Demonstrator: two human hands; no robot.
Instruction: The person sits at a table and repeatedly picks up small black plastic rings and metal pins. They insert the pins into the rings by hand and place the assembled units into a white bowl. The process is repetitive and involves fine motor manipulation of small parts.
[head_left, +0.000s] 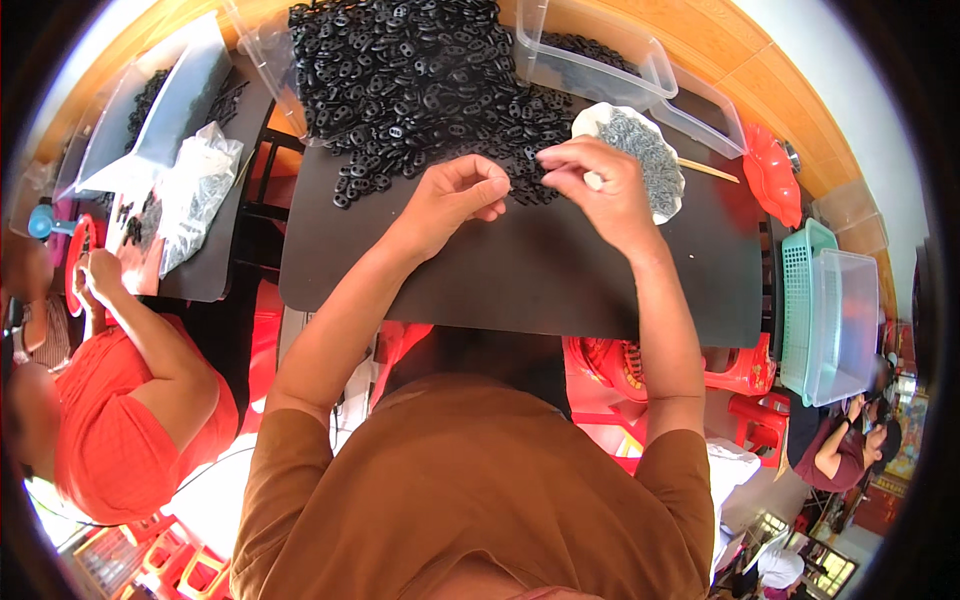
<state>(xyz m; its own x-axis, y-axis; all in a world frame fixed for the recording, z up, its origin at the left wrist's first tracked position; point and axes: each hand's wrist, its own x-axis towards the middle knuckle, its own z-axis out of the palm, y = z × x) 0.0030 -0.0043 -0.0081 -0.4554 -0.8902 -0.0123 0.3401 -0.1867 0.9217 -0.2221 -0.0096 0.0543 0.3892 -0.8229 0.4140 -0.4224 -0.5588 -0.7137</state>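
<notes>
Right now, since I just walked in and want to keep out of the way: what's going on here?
A person is at a dark table. The left hand and right hand face each other near a heap of black pieces, both curled; whether either holds something is too small to tell. The right hand is beside a white dish of small grey bits.

The heaped small pieces [420,90] are solid black, and the bench [480,270] is a plain blackish brown. Silvery-grey bits [648,160] fill a white dish [588,120]; the stick [710,171] is pale tan, the fluted bowl [770,175] bright red, the basket [797,300] mint green with a lattice pattern. Behind, the orange-tan panelling [735,50] shows darker lines. The wearer's shirt [480,480] is plain brown; 2 other people's tops are orange-red [120,430] and maroon [832,465].
</notes>
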